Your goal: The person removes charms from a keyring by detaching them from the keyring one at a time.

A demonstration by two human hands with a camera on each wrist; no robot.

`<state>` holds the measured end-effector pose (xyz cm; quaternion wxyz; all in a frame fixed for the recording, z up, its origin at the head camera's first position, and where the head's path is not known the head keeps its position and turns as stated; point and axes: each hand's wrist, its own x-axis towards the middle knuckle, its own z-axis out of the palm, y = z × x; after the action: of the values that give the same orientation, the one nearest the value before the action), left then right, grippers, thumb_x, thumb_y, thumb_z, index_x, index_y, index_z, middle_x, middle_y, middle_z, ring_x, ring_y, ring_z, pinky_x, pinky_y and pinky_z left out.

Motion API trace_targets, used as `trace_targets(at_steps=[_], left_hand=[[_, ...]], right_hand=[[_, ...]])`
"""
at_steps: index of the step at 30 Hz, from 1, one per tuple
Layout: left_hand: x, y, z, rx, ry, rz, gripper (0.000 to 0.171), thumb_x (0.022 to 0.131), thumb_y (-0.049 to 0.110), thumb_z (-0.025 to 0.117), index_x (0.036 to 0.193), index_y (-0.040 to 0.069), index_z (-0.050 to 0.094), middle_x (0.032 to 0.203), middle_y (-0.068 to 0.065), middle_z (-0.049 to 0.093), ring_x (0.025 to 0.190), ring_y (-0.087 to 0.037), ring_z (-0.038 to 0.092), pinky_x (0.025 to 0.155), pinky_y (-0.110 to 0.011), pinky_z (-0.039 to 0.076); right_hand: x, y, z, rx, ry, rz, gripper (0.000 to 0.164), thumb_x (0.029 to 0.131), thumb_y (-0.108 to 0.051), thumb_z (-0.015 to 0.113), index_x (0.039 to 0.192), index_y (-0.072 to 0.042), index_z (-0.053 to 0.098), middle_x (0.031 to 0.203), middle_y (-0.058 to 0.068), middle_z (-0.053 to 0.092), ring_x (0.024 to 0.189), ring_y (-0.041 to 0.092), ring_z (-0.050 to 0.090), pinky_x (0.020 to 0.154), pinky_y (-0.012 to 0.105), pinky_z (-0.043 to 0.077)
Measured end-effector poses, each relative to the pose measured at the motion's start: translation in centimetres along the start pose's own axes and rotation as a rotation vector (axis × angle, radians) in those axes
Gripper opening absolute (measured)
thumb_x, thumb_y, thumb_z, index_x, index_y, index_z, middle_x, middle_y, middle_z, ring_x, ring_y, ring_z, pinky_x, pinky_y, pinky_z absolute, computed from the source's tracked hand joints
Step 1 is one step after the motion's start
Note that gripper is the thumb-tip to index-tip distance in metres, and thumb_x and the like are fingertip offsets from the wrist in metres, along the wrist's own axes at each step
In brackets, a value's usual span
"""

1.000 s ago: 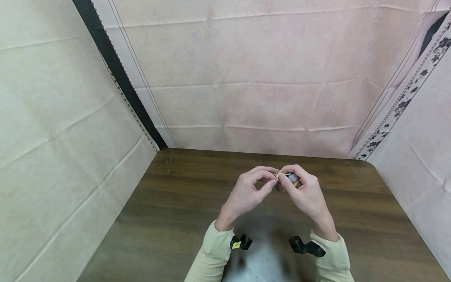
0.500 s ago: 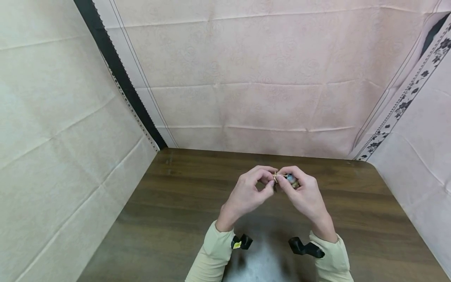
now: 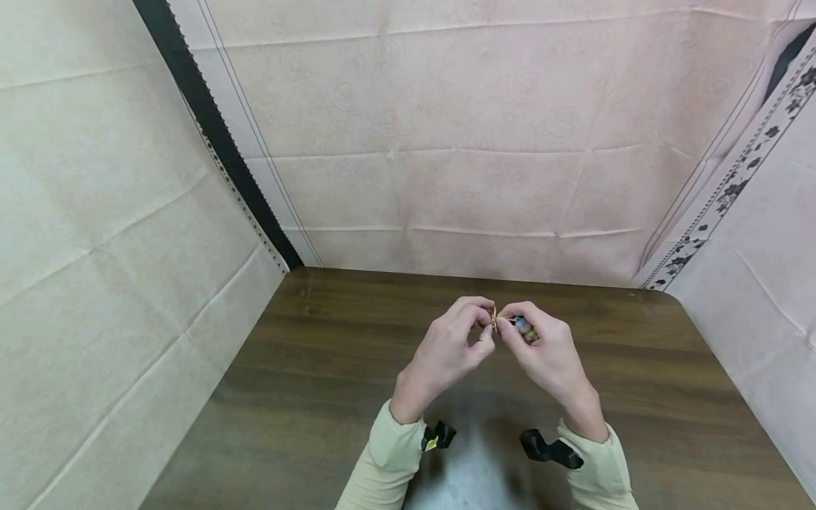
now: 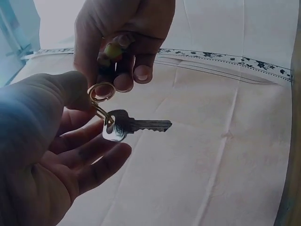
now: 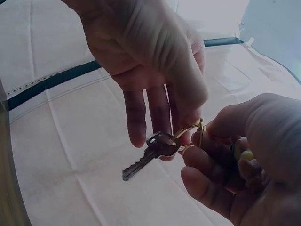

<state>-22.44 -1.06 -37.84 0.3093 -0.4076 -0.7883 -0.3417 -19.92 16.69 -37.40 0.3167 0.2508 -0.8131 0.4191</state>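
Over the table, my left hand (image 3: 445, 350) and right hand (image 3: 553, 355) meet at the fingertips. Between them are small gold key rings (image 3: 494, 320). A metal key (image 4: 117, 127) hangs from a gold ring pinched by the left thumb and fingers, its toothed blade pointing away from that hand in the left wrist view. The right thumb and forefinger pinch another gold ring (image 5: 201, 134), linked with the key's ring. Coloured beads (image 3: 524, 327), blue and yellowish-green, show inside the right hand, mostly hidden by its curled fingers.
The hands are above a brown wooden table (image 3: 306, 382). Pale cloth hangings (image 3: 446, 142) enclose it at the back and both sides. A black wrist mount (image 3: 551, 450) sits at the right cuff, another (image 3: 440, 435) at the left.
Both hands have shifted slightly left with the rings. More of the gold ring shows between the fingertips, and the hands stand a touch further apart.
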Motion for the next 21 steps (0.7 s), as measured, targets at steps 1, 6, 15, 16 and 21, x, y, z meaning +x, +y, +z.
trace_targets(at_steps=[1, 6, 15, 16, 21], left_hand=[[0.01, 0.08, -0.01, 0.024, 0.001, 0.008, 0.008, 0.085, 0.001, 0.064, 0.087, 0.006, 0.058, 0.115, -0.010, 0.065, 0.090, -0.012, 0.067, 0.071, -0.010, 0.050], [0.00, 0.17, 0.14, 0.107, 0.009, 0.048, 0.006, 0.085, 0.001, 0.063, 0.087, 0.005, 0.059, 0.114, -0.011, 0.065, 0.094, -0.013, 0.069, 0.070, -0.010, 0.050], [-0.20, -0.06, 0.45, 0.152, -0.020, 0.062, 0.003, 0.088, 0.003, 0.056, 0.088, 0.005, 0.059, 0.115, -0.011, 0.067, 0.092, -0.014, 0.071, 0.068, -0.010, 0.052], [-0.20, -0.08, 0.46, 0.157, -0.019, 0.066, 0.003, 0.088, 0.003, 0.056, 0.088, 0.005, 0.059, 0.114, -0.011, 0.068, 0.091, -0.014, 0.071, 0.068, -0.010, 0.051], [-0.25, -0.13, 0.69, 0.190, -0.020, 0.085, 0.007, 0.083, 0.000, 0.061, 0.086, 0.005, 0.057, 0.109, -0.010, 0.068, 0.087, -0.012, 0.070, 0.067, -0.010, 0.052]], right_hand=[[0.00, 0.00, 0.00, -0.014, -0.002, -0.009, 0.018, 0.084, 0.001, 0.072, 0.094, -0.012, 0.066, 0.078, -0.003, 0.061, 0.061, 0.002, 0.045, 0.055, 0.014, 0.039], [0.11, -0.06, -0.07, -0.066, 0.005, -0.058, 0.019, 0.082, 0.004, 0.073, 0.093, -0.010, 0.066, 0.076, -0.004, 0.060, 0.059, 0.001, 0.044, 0.054, 0.013, 0.038], [0.12, 0.24, -0.33, -0.127, -0.045, -0.065, 0.014, 0.084, 0.000, 0.070, 0.093, -0.010, 0.066, 0.076, -0.004, 0.062, 0.060, 0.002, 0.047, 0.057, 0.013, 0.040], [0.11, 0.28, -0.34, -0.130, -0.051, -0.067, 0.013, 0.084, -0.001, 0.070, 0.093, -0.010, 0.066, 0.076, -0.004, 0.062, 0.059, 0.002, 0.047, 0.057, 0.013, 0.040], [0.07, 0.48, -0.47, -0.157, -0.071, -0.085, 0.016, 0.083, 0.001, 0.071, 0.090, -0.012, 0.065, 0.075, -0.007, 0.060, 0.059, 0.001, 0.046, 0.057, 0.013, 0.039]])
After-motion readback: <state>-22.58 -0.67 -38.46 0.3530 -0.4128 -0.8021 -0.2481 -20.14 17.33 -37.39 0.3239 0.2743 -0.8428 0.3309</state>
